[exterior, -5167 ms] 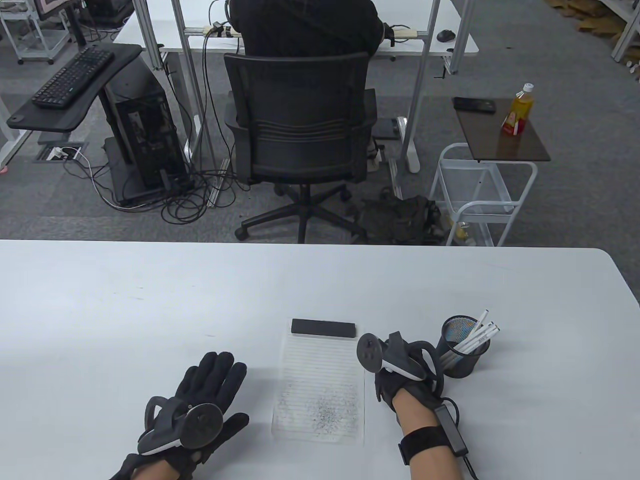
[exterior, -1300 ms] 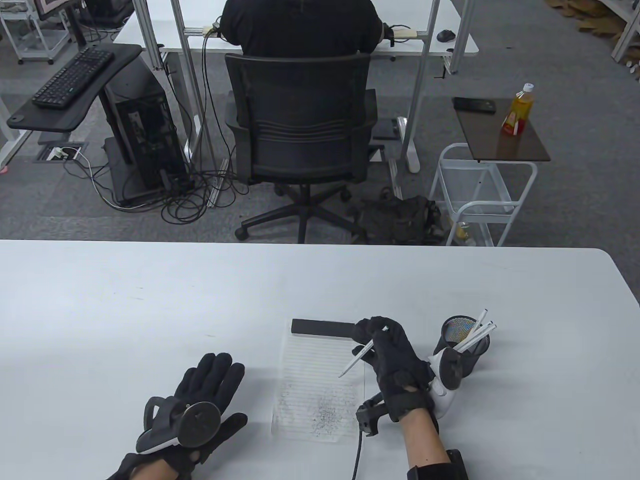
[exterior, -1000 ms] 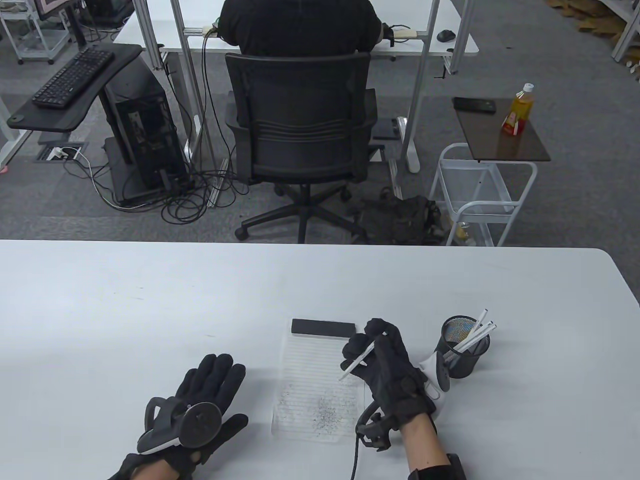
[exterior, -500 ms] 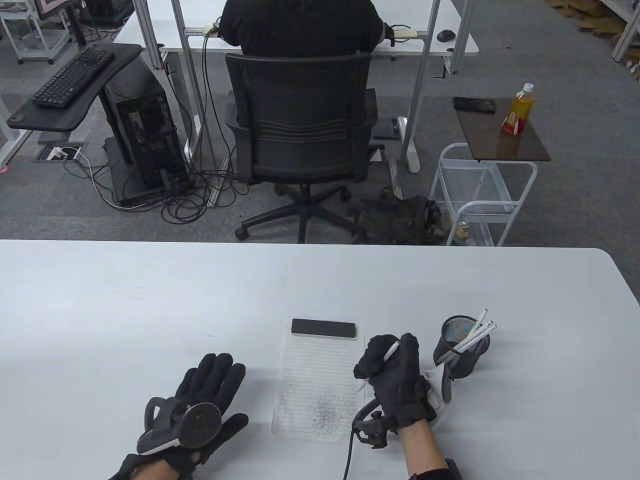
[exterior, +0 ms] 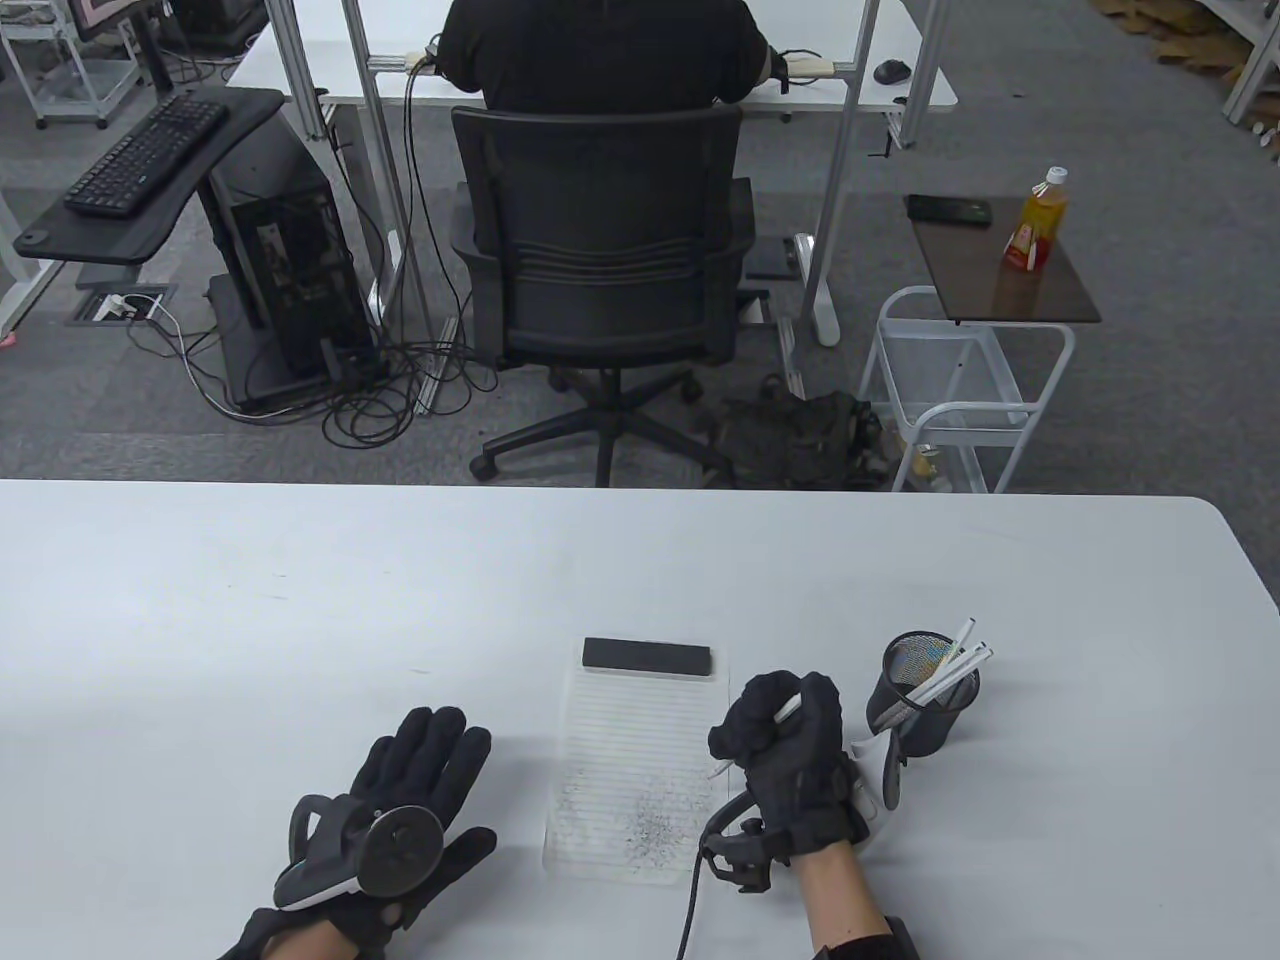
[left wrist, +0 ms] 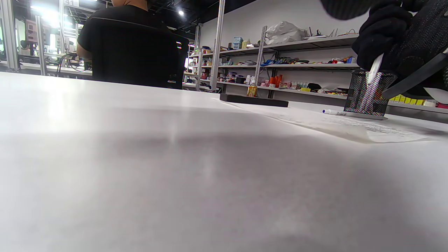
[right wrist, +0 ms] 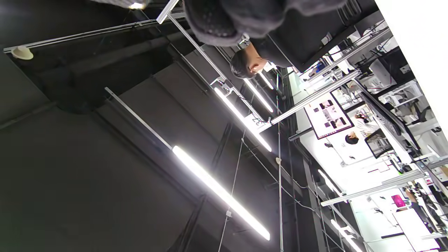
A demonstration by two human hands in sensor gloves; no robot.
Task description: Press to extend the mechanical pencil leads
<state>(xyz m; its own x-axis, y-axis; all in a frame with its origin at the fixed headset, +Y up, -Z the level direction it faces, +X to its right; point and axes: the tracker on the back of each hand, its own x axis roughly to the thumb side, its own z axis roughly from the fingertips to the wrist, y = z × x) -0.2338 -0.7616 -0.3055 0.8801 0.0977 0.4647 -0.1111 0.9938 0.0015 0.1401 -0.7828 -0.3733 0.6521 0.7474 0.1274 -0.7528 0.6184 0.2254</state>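
My right hand (exterior: 785, 745) grips a white mechanical pencil (exterior: 788, 708) in a closed fist, tip down over the right edge of the lined notepad (exterior: 635, 760). The pencil's upper end shows between the fingers and its tip (exterior: 718, 771) pokes out below. In the left wrist view the pencil tip (left wrist: 374, 68) hangs from the gloved hand (left wrist: 388, 38) above the paper. A black mesh pen cup (exterior: 928, 700) with several white pencils (exterior: 955, 665) stands just right of that hand. My left hand (exterior: 400, 800) lies flat and open on the table, empty.
A black bar (exterior: 648, 656) lies along the notepad's top edge. The paper carries a patch of pencil marks (exterior: 650, 825). A pen (left wrist: 334, 112) lies on the table by the cup in the left wrist view. The table's far edge (exterior: 600, 490) is beyond.
My right hand drew a pencil from the cup, brought it over the notepad, then turned it more upright and closed into a fist around it. The left hand has not moved.
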